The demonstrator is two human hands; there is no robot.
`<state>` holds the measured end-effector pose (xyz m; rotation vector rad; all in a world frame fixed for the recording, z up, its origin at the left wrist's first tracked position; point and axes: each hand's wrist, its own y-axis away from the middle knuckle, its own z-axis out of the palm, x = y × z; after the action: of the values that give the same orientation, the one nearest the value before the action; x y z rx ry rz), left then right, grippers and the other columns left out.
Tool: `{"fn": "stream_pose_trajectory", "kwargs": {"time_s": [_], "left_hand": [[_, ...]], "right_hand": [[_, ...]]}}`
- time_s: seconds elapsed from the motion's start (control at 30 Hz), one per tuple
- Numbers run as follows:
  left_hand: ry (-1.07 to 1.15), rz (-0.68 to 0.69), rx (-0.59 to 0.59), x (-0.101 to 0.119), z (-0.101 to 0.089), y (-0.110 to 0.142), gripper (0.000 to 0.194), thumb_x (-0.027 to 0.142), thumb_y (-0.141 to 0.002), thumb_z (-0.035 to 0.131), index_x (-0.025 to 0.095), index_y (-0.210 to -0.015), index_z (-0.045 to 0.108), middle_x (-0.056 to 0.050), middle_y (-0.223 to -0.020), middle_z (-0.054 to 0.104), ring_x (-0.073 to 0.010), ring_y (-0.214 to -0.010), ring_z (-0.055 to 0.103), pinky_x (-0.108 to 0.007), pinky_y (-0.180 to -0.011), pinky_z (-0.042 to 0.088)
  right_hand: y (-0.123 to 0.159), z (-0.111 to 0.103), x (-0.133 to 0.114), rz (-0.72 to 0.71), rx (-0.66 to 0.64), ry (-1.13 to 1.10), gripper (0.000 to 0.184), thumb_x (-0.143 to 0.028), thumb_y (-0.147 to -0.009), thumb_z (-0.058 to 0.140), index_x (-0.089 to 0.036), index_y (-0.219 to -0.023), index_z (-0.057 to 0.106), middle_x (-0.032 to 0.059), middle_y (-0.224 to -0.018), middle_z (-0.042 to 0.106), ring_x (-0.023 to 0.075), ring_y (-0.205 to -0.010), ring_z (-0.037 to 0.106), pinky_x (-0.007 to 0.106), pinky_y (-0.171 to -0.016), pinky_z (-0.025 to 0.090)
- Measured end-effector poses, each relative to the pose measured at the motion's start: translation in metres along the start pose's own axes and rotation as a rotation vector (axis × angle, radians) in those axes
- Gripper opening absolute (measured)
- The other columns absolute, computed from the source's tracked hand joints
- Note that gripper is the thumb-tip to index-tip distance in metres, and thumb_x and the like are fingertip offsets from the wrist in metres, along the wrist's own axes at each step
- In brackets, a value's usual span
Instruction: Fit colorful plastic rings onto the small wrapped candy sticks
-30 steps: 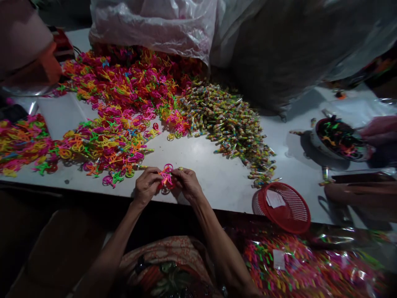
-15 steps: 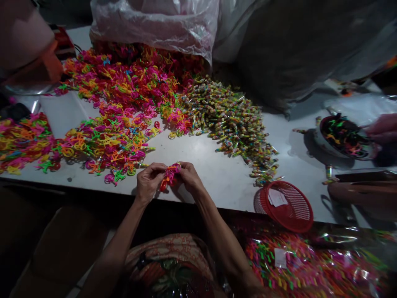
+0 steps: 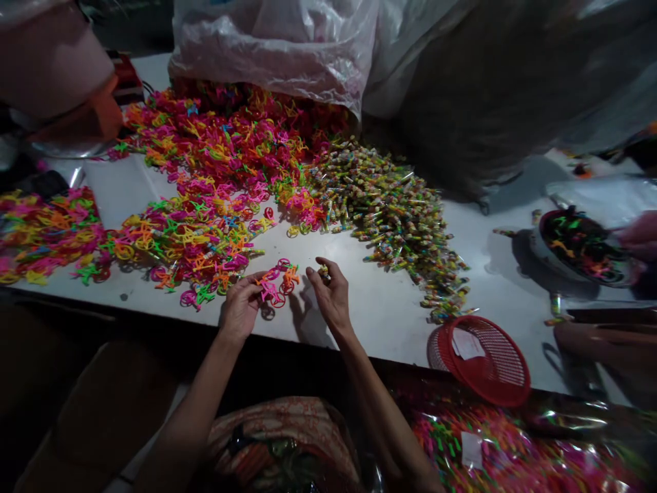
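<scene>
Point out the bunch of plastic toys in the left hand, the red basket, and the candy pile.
bunch of plastic toys [image 3: 276,282], head view, on the pink and orange middle.
red basket [image 3: 500,363], head view, on its mesh inside.
candy pile [image 3: 390,205], head view, on the pile's centre.

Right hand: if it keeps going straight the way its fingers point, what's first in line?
The right hand points away, slightly right. Bare table comes first, then probably the heap of small wrapped sweets; depth is unclear.

L hand [image 3: 240,306] fingers pinched shut, R hand [image 3: 328,296] fingers curled – both forearms angled in, wrists near.
</scene>
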<state>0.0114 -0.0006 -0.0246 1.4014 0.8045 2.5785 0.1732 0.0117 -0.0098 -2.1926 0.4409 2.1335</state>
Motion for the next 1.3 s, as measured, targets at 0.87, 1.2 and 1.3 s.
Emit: {"fn": "stream_pose_trajectory", "kwargs": {"time_s": [0.87, 1.2, 1.3], "left_hand": [[0.038, -0.066, -0.034, 0.009, 0.005, 0.014, 0.026, 0.012, -0.045, 0.076, 0.015, -0.069, 0.066, 0.002, -0.067, 0.067, -0.0076, -0.057, 0.058, -0.019, -0.055, 0.047], [-0.081, -0.145, -0.178, 0.009, 0.007, 0.026, 0.031, 0.021, -0.046, 0.085, 0.013, -0.072, 0.071, 0.000, -0.062, 0.069, -0.0101, -0.057, 0.062, -0.021, -0.060, 0.051], [-0.116, -0.161, -0.212, 0.011, 0.007, 0.028, 0.033, 0.024, -0.045, 0.087, 0.013, -0.072, 0.072, -0.001, -0.062, 0.069, -0.0112, -0.058, 0.062, -0.022, -0.059, 0.050]], "right_hand": [[0.015, 0.007, 0.001, 0.293, -0.258, -0.332, 0.027, -0.033, -0.058, 0.078, -0.017, -0.078, 0.070, -0.0028, -0.058, 0.063, 0.0091, -0.048, 0.052, 0.023, -0.049, 0.038], [0.003, 0.001, 0.001, 0.328, -0.533, -0.349, 0.028, -0.035, -0.054, 0.083, -0.016, -0.066, 0.067, -0.0039, -0.053, 0.062, 0.0068, -0.044, 0.050, 0.021, -0.048, 0.040], [0.003, 0.001, 0.001, 0.321, -0.558, -0.345, 0.030, -0.038, -0.056, 0.083, -0.016, -0.066, 0.066, -0.0037, -0.052, 0.061, 0.0067, -0.043, 0.050, 0.021, -0.047, 0.039]]}}
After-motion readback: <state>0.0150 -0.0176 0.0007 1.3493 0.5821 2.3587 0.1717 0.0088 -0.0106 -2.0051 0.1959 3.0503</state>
